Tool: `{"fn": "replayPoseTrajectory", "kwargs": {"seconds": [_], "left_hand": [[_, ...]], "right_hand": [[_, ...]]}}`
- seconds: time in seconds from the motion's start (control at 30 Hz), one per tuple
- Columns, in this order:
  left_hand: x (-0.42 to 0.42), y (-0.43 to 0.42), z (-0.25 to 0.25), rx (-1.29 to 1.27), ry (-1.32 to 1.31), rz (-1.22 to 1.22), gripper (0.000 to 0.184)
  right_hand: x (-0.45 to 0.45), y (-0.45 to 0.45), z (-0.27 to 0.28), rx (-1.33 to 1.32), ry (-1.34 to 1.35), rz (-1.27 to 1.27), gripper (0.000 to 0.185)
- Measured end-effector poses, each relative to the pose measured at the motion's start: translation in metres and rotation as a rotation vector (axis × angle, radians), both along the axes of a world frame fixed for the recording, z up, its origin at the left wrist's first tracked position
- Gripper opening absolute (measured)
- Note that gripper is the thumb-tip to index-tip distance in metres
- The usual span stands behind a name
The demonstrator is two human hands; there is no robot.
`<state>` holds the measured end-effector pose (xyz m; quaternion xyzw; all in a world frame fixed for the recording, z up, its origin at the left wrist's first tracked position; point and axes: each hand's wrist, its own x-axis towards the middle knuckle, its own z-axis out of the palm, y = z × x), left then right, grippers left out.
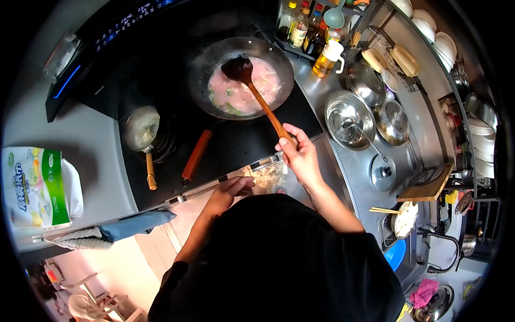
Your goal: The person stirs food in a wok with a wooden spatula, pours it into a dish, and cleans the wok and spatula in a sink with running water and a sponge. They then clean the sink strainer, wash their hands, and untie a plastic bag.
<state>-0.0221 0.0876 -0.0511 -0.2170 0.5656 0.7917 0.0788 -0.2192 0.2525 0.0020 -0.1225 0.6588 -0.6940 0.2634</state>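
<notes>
My right hand (301, 161) is closed around the wooden handle of a spatula (262, 102). The spatula's dark, wide head rests in a wok (287, 70) of pale pinkish, steaming liquid (236, 96) with green bits in it. Low by the stove's front edge, my left hand (228, 194) holds nothing that I can see, its fingers loosely stretched. A red-brown handle (197, 155) points from the wok side toward me. Left of it, a small pan (142, 129) with a wooden handle sits on the black cooktop (171, 102).
Sauce bottles (298, 29) and an oil jug (328, 59) stand behind right. Along the right counter are a steel bowl (350, 121) with a ladle, a glass lid (383, 173) and a plate of food with chopsticks (405, 219). A paper towel pack (37, 188) lies left.
</notes>
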Motion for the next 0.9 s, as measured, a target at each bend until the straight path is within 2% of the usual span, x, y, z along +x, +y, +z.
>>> {"fn": "replayPoseTrajectory", "kwargs": {"seconds": [0.07, 0.2, 0.23, 0.27, 0.3, 0.37, 0.43, 0.57, 0.6, 0.63, 0.77, 0.8, 0.9], "left_hand": [[-0.010, 0.000, 0.002, -0.068, 0.034, -0.073, 0.051], [-0.042, 0.006, 0.018, 0.115, -0.002, 0.010, 0.058], [-0.052, 0.008, 0.018, 0.164, 0.035, 0.056, 0.059], [-0.062, 0.012, 0.019, 0.212, 0.071, 0.103, 0.061], [-0.071, 0.018, 0.029, 0.186, 0.045, 0.177, 0.062], [-0.090, 0.021, 0.032, 0.155, 0.151, 0.181, 0.055], [-0.091, 0.027, 0.042, 0.036, 0.101, 0.215, 0.047], [-0.083, 0.021, 0.032, -0.202, 0.122, 0.241, 0.033], [-0.081, 0.025, 0.045, -0.027, 0.071, 0.359, 0.028], [-0.077, 0.021, 0.041, 0.038, 0.093, 0.374, 0.027], [-0.064, 0.005, 0.040, -0.017, 0.046, 0.291, 0.030], [-0.062, 0.004, 0.038, -0.021, 0.057, 0.274, 0.031], [-0.073, 0.014, 0.038, 0.111, 0.132, 0.238, 0.035]], "right_hand": [[0.002, 0.004, 0.013, -0.147, -0.321, 0.017, 0.052], [0.016, 0.004, 0.013, -0.276, -0.455, 0.110, 0.048], [0.023, 0.000, 0.010, -0.299, -0.485, 0.096, 0.032], [0.028, -0.002, 0.004, -0.322, -0.487, 0.136, 0.029], [0.032, -0.003, 0.003, -0.346, -0.489, 0.176, 0.027], [0.035, -0.004, 0.004, -0.329, -0.486, 0.278, 0.026], [0.037, -0.002, -0.001, -0.260, -0.522, 0.356, 0.029], [0.034, 0.009, 0.000, -0.146, -0.409, 0.449, 0.035], [0.032, 0.013, -0.008, -0.113, -0.344, 0.458, 0.036], [0.029, 0.018, -0.017, -0.080, -0.279, 0.468, 0.038], [0.022, 0.042, -0.032, 0.046, -0.279, 0.294, 0.035], [0.022, 0.045, -0.029, -0.001, -0.290, 0.280, 0.025], [0.031, 0.042, -0.011, -0.075, -0.068, 0.348, 0.016]]}}
